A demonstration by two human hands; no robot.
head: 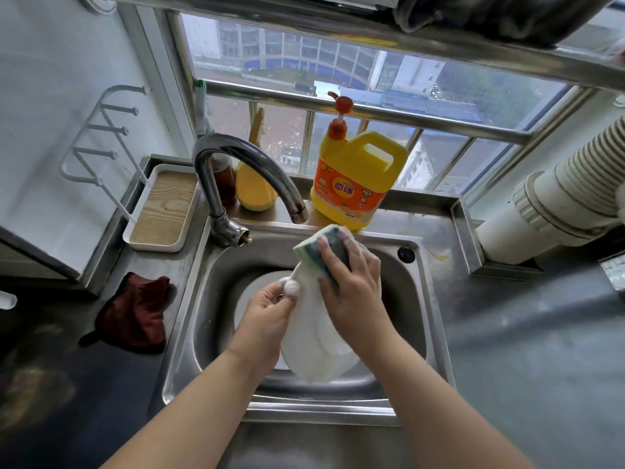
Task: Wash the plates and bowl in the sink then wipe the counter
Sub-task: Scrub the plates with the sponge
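hands scrubbing white plate (318, 336) with sponge (319, 248) over sink (419, 299)

A wide metal-framed window (338, 96) with a horizontal steel rail fills the far wall, letting in grey daylight. A plain white wall (50, 79) stands left; a white corrugated duct pipe (568, 198) runs right.

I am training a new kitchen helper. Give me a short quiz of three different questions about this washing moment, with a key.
1. True or false: the right hand holds the sponge against the plate.
2. Which side of the sink has the dark red cloth? A) left B) right
3. Fill in: the yellow detergent jug has an ____ pump.

Key: 1 true; 2 A; 3 orange. The left hand grips the plate's edge.
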